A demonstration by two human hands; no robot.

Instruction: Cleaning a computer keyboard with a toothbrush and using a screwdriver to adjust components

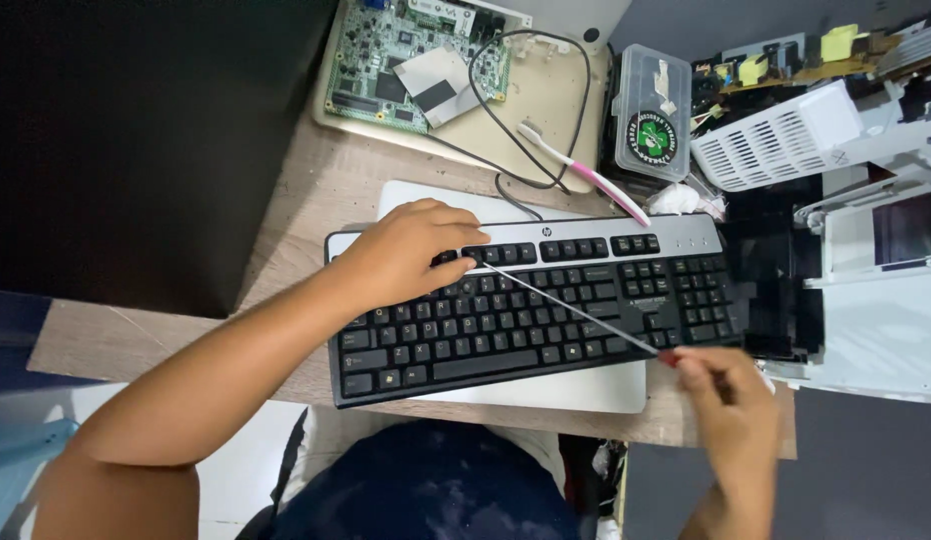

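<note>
A black and silver keyboard [546, 310] lies across the desk on a white slab [546, 390]. My left hand [411, 250] rests on its upper left corner, fingers pressed on the top row of keys. My right hand [731, 410] grips the red handle of a long thin screwdriver [576, 310]. The metal shaft slants up and left over the keys, and its tip sits at the top row right beside my left fingertips.
A green circuit board [406, 60] lies on a beige panel with a black cable. A pink and white toothbrush [586, 175] and a clear plastic box [654, 110] sit behind the keyboard. White printer parts [866, 250] crowd the right. A dark monitor [136, 140] fills the left.
</note>
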